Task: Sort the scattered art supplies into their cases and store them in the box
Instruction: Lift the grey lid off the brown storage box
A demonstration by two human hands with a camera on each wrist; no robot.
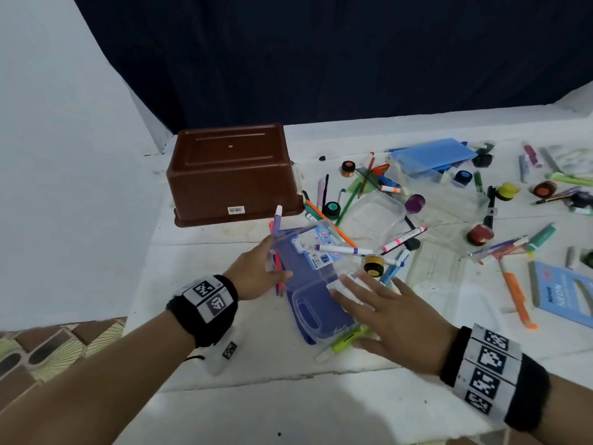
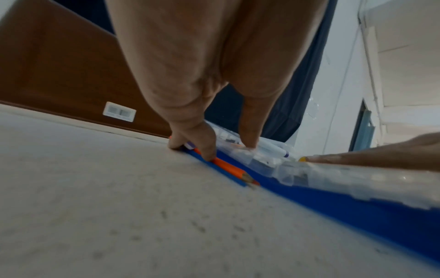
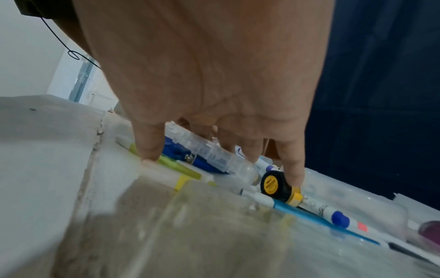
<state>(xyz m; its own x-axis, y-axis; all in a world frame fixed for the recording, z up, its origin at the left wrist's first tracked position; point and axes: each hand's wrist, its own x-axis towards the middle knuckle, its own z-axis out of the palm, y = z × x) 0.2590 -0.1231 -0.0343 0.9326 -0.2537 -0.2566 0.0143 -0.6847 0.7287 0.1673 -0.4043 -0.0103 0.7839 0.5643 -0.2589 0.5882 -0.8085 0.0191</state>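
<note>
White table [image 1: 224,364] spreads under my hands, dark curtain beyond. My left hand [image 1: 256,271] pinches orange and blue pencils [image 2: 228,167] against the left edge of the blue pen case [image 1: 308,284]. My right hand [image 1: 382,313] lies flat, fingers spread, on the case's clear lid. Ahead of my left hand sits the overturned brown box [image 1: 231,171].

The left hand [image 1: 256,273] covers the upper ends of the orange and blue pencils [image 2: 228,169] beside the clear-lidded blue plastic pen case [image 1: 316,284]. The pale blue booklet [image 1: 564,293] is cut off at the head view's right edge, and the right-wrist view's foreground is blurred.
</note>
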